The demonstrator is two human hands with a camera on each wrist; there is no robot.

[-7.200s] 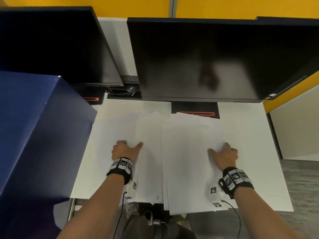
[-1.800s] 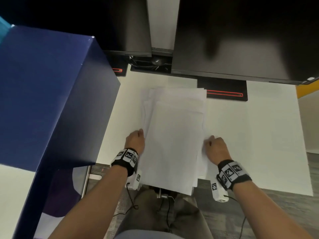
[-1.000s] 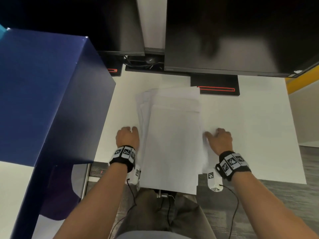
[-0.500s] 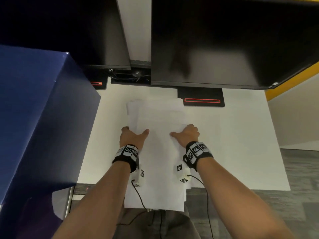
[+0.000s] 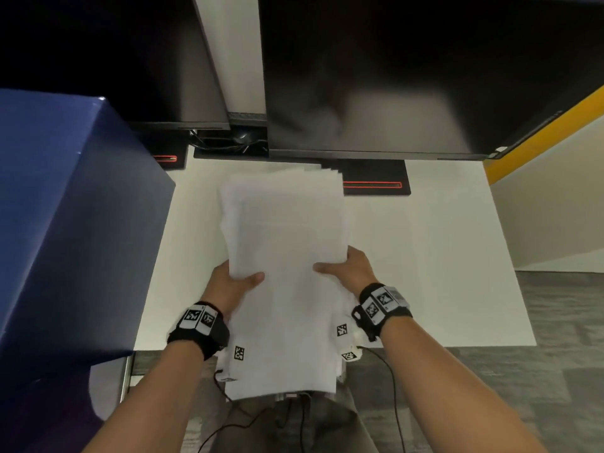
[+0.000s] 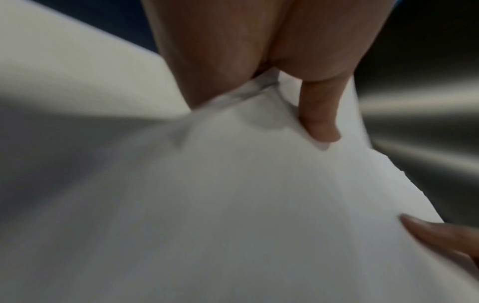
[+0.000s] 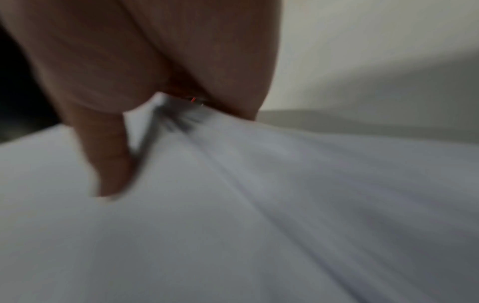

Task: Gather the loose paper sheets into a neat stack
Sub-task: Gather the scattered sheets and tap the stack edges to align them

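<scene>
A bundle of white paper sheets (image 5: 287,256) is lifted off the white desk (image 5: 425,256), its far edges fanned and uneven. My left hand (image 5: 232,282) grips its left side with the thumb on top. My right hand (image 5: 346,266) grips the right side the same way. In the left wrist view the paper sheets (image 6: 233,194) are pinched between thumb and fingers (image 6: 321,114). The blurred right wrist view has the thumb pressed on the paper sheets (image 7: 259,205), fingers hidden beneath.
Two dark monitors (image 5: 392,76) hang over the back of the desk, with black stands (image 5: 376,184) beneath. A tall blue box (image 5: 65,223) stands close at the left. Bare desk lies to the right of the sheets. Cables hang below the front edge.
Half a second ago both hands lay flat on top of the sheets on the desk. Now each grips a side and the bundle is raised towards me.
</scene>
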